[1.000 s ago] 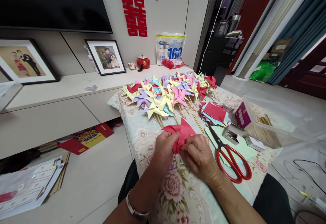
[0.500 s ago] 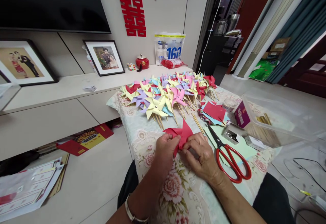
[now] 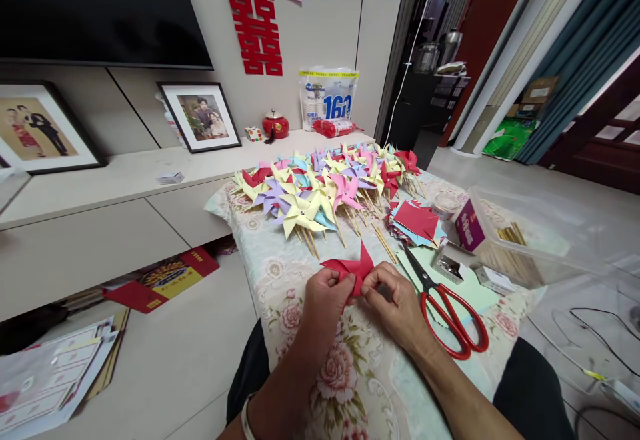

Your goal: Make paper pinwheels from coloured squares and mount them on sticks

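A red paper pinwheel (image 3: pixel 356 269) is held up between my two hands over the flowered tablecloth (image 3: pixel 336 370). Its left side is pinched by my left hand (image 3: pixel 325 297), thumb across the paper near the centre. At its right edge, the thumb and fingers of my right hand (image 3: pixel 394 297) are pressed together on the paper. Whether a pin or stick sits between the fingers cannot be made out. Red-handled scissors (image 3: pixel 453 317) lie to the right of my right hand. Just beyond the hands are a few loose wooden sticks (image 3: pixel 384 243).
Many finished pinwheels (image 3: pixel 320 187) on sticks cover the table's far end. Square paper sheets (image 3: pixel 415 220) are stacked at right. Nearby are a small box of metal fasteners (image 3: pixel 450 268), a white box (image 3: pixel 495 280) and a clear plastic bin (image 3: pixel 540 250) holding sticks.
My hands keep their grip on the red pinwheel, whose blades have tilted and now look flatter. My right fingers have shifted slightly at its right edge. The whole view has moved a little.
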Demonstrator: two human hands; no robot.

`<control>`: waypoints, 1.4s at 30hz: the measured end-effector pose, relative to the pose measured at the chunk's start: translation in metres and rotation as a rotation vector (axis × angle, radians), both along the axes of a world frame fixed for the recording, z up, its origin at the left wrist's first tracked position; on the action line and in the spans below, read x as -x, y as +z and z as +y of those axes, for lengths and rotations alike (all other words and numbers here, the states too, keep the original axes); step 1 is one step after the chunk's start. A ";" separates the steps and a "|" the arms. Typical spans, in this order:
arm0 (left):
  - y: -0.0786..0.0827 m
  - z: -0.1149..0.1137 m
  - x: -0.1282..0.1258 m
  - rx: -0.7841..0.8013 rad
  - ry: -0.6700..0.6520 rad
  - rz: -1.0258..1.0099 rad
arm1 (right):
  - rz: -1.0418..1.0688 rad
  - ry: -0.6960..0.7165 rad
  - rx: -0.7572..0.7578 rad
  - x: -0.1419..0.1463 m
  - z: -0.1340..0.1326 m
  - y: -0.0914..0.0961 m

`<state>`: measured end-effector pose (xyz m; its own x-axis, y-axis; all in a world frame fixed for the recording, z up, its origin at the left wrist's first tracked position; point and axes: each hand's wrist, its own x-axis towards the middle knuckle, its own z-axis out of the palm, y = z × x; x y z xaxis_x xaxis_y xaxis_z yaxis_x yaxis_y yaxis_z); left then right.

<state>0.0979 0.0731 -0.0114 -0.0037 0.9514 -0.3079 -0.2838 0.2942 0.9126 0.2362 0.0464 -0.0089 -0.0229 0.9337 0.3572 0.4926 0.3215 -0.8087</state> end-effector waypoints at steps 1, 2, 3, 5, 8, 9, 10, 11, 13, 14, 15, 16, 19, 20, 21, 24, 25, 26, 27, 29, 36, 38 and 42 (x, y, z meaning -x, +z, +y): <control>-0.001 0.001 0.000 0.003 0.001 0.003 | 0.006 -0.005 0.010 0.000 0.000 0.000; -0.003 0.001 -0.001 0.006 0.002 0.006 | 0.010 -0.011 0.018 0.000 0.001 0.000; -0.005 0.002 -0.001 0.009 0.003 0.007 | 0.011 -0.016 0.025 0.001 0.001 0.000; -0.008 0.003 -0.002 0.015 0.004 0.008 | 0.008 -0.024 0.033 0.001 0.002 0.000; -0.009 0.004 -0.002 0.016 0.007 0.005 | 0.005 -0.031 0.045 0.001 0.002 -0.001; -0.008 0.003 -0.002 0.016 0.009 0.005 | 0.005 -0.034 0.049 0.001 0.002 -0.001; -0.007 0.003 -0.002 0.016 0.009 0.006 | 0.005 -0.037 0.053 0.001 0.002 -0.002; -0.006 0.002 -0.002 0.017 0.006 0.006 | 0.005 -0.040 0.058 0.001 0.001 -0.002; -0.002 0.001 -0.001 0.019 -0.001 0.007 | 0.003 -0.043 0.064 0.001 0.002 -0.002; -0.001 0.000 -0.001 0.020 -0.004 0.009 | 0.001 -0.044 0.068 0.000 0.002 -0.002; 0.001 -0.001 0.000 0.021 -0.006 0.010 | -0.001 -0.044 0.072 0.000 0.002 -0.002; 0.002 -0.001 0.000 0.023 -0.007 0.011 | -0.003 -0.045 0.076 0.000 0.002 -0.002; 0.003 -0.001 0.000 0.029 -0.005 0.012 | -0.006 -0.048 0.084 0.000 0.002 -0.002; 0.003 -0.001 -0.001 0.029 -0.005 0.009 | -0.006 -0.050 0.084 0.000 0.002 -0.002; 0.003 -0.001 -0.001 0.029 -0.005 0.005 | -0.005 -0.051 0.084 0.000 0.002 -0.003; 0.002 -0.001 -0.001 0.025 -0.011 -0.002 | -0.007 -0.054 0.087 0.000 0.002 -0.003; 0.002 -0.002 -0.001 0.024 -0.015 -0.002 | -0.008 -0.053 0.088 0.000 0.002 -0.004; 0.002 -0.002 -0.001 0.024 -0.017 0.000 | -0.009 -0.053 0.089 0.000 0.002 -0.004; 0.002 -0.002 -0.001 0.024 -0.020 0.002 | -0.010 -0.051 0.090 0.000 0.003 -0.004; 0.002 -0.002 -0.001 0.023 -0.022 0.007 | -0.008 -0.050 0.091 0.000 0.003 -0.004; 0.005 -0.002 -0.002 0.016 -0.023 0.036 | -0.003 -0.055 0.102 0.000 0.002 -0.004; 0.006 -0.002 -0.003 0.014 -0.026 0.053 | 0.001 -0.056 0.105 0.000 0.002 -0.004; 0.008 -0.003 -0.005 0.004 -0.033 0.101 | 0.006 -0.049 0.108 0.001 0.003 -0.003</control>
